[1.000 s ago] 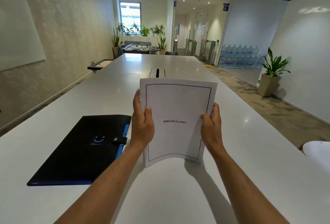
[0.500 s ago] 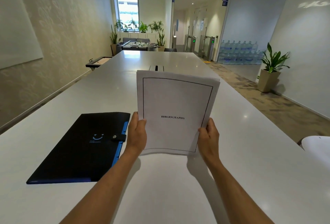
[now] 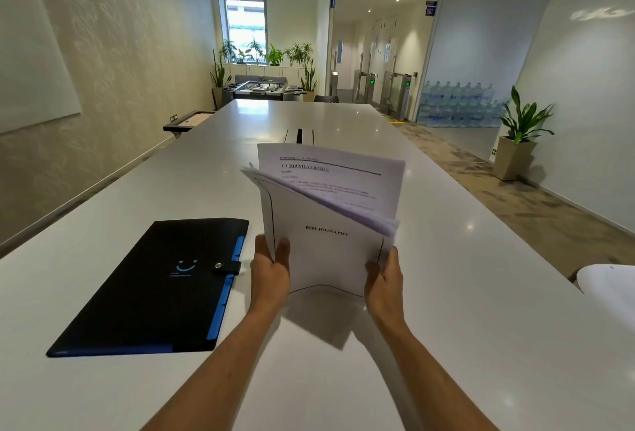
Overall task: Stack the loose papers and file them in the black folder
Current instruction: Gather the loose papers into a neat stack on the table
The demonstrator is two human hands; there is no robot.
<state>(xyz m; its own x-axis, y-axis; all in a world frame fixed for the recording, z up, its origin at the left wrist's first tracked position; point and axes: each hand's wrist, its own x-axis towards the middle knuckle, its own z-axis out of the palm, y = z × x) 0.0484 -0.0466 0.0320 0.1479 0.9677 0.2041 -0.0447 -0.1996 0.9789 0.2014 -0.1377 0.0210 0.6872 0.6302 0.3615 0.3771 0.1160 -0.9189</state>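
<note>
I hold a stack of white papers [image 3: 326, 252] upright above the white table [image 3: 481, 310], its lower edge bowed just over the surface. My left hand [image 3: 269, 272] grips the stack's lower left side and my right hand [image 3: 385, 279] grips its lower right corner. The front sheet reads BIBLIOGRAPHY and its top folds forward, showing a printed page behind. The black folder [image 3: 151, 289] with blue edges lies flat and snapped shut on the table, just left of my left hand.
A cable slot [image 3: 299, 136] sits in the table's middle beyond the papers. A white rounded object [image 3: 611, 289] pokes in at the right edge. Potted plants, water bottles and a foosball table stand far off.
The papers' top has flopped forward, fanning the sheets and exposing a printed page behind. Both hands have slid down from the stack's sides to its lower corners.
</note>
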